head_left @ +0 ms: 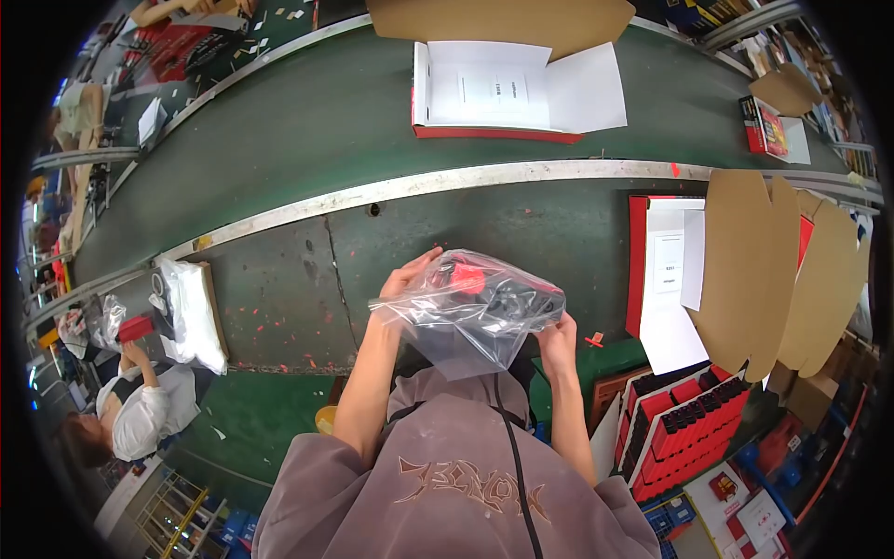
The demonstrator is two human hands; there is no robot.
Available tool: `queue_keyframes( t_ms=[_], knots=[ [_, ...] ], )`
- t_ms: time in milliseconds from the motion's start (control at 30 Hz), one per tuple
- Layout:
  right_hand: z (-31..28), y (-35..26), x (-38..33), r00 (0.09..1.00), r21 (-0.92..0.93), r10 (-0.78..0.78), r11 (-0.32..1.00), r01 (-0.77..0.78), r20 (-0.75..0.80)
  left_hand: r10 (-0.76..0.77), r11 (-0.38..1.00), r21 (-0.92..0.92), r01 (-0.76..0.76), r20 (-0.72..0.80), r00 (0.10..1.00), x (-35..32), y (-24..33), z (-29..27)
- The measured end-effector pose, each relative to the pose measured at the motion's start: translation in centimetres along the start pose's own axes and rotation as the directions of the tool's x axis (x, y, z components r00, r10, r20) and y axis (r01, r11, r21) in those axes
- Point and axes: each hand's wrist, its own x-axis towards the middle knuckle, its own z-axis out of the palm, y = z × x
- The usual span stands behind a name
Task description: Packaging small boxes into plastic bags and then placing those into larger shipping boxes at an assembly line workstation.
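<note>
A clear plastic bag (456, 334) is held up in front of me at the near edge of the green-topped bench. Inside the bag shows a dark object with a bright red part (468, 278); creases and glare hide what kind of thing it is. My left hand (406, 276) closes on the bag's left side, fingers round its far left edge. On the right, my right hand (558, 337) grips the bag's lower right corner, with fingertips partly hidden behind the plastic.
An open red-and-white carton (637, 265) lies right of my hands, another carton (498, 133) beyond the metal rail (400, 190). White packets (194, 312) sit at left near a seated co-worker (140, 410). Red-and-black boxes (694, 424) stand lower right. Red scraps dot the bench.
</note>
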Motion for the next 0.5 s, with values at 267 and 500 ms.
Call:
queue_keyframes(
  t_ms=[267,500],
  knots=[
    [2.0,-3.1,-1.6,0.994,0.606,0.109,0.789,-0.102,0.027,-0.203,0.958,0.254,0.135,0.266,0.942,-2.0,1.9,0.6],
    [-0.1,0.5,0.2,0.98,-0.132,-0.17,0.979,0.156,-0.102,-0.045,0.863,0.503,-0.036,0.148,0.988,-1.6,0.7,1.7]
  ],
)
